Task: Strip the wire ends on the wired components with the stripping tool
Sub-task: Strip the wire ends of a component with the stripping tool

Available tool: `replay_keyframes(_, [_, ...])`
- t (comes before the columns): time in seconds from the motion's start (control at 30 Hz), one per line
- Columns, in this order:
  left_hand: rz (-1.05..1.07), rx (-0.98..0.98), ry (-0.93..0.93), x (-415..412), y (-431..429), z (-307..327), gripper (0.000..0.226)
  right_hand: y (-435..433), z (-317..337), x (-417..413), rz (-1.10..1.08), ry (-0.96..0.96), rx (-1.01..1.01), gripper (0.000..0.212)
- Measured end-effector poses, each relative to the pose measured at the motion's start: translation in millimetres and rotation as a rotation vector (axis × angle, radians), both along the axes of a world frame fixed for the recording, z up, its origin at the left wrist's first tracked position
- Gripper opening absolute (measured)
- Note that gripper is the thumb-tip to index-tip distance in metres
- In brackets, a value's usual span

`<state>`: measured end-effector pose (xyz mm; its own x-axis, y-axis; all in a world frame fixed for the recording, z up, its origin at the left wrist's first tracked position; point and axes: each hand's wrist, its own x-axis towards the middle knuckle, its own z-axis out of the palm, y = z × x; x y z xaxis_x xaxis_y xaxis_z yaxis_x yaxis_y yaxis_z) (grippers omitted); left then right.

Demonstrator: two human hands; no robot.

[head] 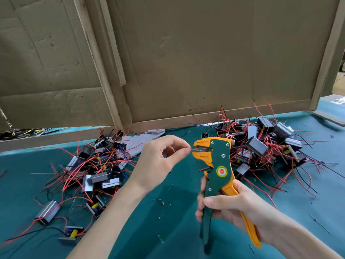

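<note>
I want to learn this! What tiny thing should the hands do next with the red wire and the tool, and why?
Probably squeeze the handles. The left hand pinches the red wire, its end sits between the orange jaws of the stripping tool, and the right hand grips the handles, which look spread.

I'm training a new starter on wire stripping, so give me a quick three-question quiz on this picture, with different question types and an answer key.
1. True or false: the right hand grips the handles of the stripping tool.
2. What does the left hand pinch? A) a black wire B) a red wire C) a screw
3. Fill in: the wire end sits between the tool's orange ____.
Key: 1 true; 2 B; 3 jaws.
</note>
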<state>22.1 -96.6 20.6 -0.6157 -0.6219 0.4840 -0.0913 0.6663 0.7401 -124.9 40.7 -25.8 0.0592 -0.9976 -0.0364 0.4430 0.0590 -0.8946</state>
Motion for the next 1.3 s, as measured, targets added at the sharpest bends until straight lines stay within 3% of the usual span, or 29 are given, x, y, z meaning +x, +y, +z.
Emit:
replay_keyframes(0.47, [-0.099, 0.225, 0.002, 1, 2, 6, 0.011, 3, 2, 0, 0.000, 0.064, -0.043, 0.026])
replay_keyframes(0.67, [-0.106, 0.196, -0.064, 3, 0, 10, 0.014, 3, 2, -1, 0.009, 0.115, -0.046, 0.025])
replay_keyframes(0.87, [-0.079, 0.111, -0.126, 4, 1, 12, 0.015, 4, -2, -2, -0.040, 0.128, 0.004, 0.037])
replay_keyframes(1.0, [-0.066, 0.064, -0.151, 4, 2, 14, 0.018, 4, 3, -1, -0.009, 0.188, -0.034, 0.027])
replay_keyframes(1.1, [-0.063, 0.029, -0.167, 5, 3, 16, 0.019, 3, 2, 0, -0.003, 0.240, -0.050, 0.032])
replay_keyframes(1.3, [-0.071, 0.006, -0.163, 5, 0, 12, 0.020, 2, -3, 14, -0.134, 0.206, 0.025, 0.032])
